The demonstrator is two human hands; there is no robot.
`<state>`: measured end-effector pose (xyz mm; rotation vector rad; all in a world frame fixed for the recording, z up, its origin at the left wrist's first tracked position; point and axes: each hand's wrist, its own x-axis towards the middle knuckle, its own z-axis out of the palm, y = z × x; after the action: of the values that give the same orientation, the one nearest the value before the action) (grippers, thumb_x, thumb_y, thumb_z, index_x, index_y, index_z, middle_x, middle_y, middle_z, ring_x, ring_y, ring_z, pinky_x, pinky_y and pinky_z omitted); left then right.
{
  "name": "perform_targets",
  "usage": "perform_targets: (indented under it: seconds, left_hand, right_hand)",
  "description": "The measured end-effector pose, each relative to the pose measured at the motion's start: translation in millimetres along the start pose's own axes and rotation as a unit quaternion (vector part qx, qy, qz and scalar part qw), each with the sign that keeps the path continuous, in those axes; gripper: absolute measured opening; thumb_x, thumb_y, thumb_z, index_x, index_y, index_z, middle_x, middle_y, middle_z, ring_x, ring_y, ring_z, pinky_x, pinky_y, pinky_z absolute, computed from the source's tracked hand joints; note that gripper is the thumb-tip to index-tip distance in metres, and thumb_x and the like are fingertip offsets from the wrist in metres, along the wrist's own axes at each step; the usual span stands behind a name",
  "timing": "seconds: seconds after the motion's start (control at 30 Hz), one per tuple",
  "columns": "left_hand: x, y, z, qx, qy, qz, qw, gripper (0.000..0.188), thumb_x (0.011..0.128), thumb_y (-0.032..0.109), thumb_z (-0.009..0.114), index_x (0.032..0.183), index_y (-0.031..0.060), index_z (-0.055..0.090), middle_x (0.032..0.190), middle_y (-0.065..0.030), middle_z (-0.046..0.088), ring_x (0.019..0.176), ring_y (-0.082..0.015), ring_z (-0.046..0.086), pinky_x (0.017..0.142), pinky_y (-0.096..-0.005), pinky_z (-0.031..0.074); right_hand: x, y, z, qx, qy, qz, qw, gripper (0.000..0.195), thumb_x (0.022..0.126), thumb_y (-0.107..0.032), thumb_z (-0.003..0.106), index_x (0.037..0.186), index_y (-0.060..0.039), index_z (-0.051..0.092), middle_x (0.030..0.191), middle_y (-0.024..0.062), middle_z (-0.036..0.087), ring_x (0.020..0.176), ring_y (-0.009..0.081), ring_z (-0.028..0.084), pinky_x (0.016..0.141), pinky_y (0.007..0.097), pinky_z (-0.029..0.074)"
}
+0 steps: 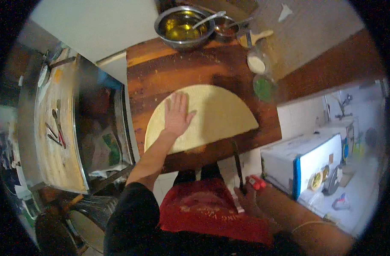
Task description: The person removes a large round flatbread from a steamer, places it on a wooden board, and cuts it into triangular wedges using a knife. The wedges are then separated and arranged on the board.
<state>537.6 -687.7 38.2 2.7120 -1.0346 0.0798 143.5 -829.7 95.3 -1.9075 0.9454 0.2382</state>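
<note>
A pale yellow sheet of dough (pixel 214 112), shaped like a half circle with its straight edge towards me, lies on a dark reddish wooden board (pixel 179 70). My left hand (pixel 177 115) rests flat on the left part of this sheet, palm down, thumb spread, gripping nothing. Low on the right, beside my red apron (pixel 198 208), my right hand (pixel 249 198) is curled around a long, dark, narrow tool (pixel 238 163) that points towards the board. A red piece (pixel 256 182) shows at the same hand. Blur hides whether the tool is a knife.
At the board's far edge stand a metal bowl (pixel 186 30) of yellow liquid with a spoon and a small bowl (pixel 226 28) of red sauce. A flat wooden-handled brush (pixel 256 37) lies nearby. Several utensils (pixel 58 128) lie on a wooden surface (pixel 59 160) at left.
</note>
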Motion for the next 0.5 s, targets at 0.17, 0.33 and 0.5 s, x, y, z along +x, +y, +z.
perform_targets:
  seconds: [0.17, 0.33, 0.5]
  left_hand:
    - [-81, -19, -69, -0.086, 0.076, -0.048, 0.992, 0.056, 0.083, 0.033, 0.062, 0.125, -0.0003, 0.047, 0.13, -0.0232, 0.043, 0.123, -0.0388, 0.039, 0.1, -0.05, 0.03]
    - [-171, -45, -64, -0.102, 0.058, -0.233, 0.965, 0.048, 0.079, 0.027, 0.069, 0.114, -0.0014, 0.054, 0.098, -0.0214, 0.057, 0.091, -0.038, 0.055, 0.077, -0.0428, 0.046]
    - [-192, -64, -34, -0.215, 0.047, -0.355, 0.909, 0.036, 0.079, 0.025, 0.07, 0.102, -0.0006, 0.058, 0.086, -0.018, 0.061, 0.079, -0.0341, 0.06, 0.071, -0.0415, 0.048]
  right_hand:
    - [35, -40, 7, 0.049, -0.041, -0.15, 0.987, 0.021, 0.087, -0.02, 0.06, 0.095, -0.0009, 0.057, 0.078, 0.0123, 0.06, 0.066, 0.0197, 0.057, 0.059, 0.0368, 0.046]
    - [94, -53, 37, -0.045, 0.027, -0.241, 0.969, 0.027, 0.09, -0.023, 0.053, 0.1, 0.0014, 0.051, 0.07, 0.0157, 0.059, 0.061, 0.0259, 0.059, 0.058, 0.0391, 0.046]
    - [146, -108, 62, -0.097, 0.051, -0.245, 0.963, 0.024, 0.089, -0.019, 0.052, 0.099, 0.003, 0.05, 0.074, 0.0247, 0.058, 0.067, 0.0448, 0.056, 0.059, 0.0463, 0.045]
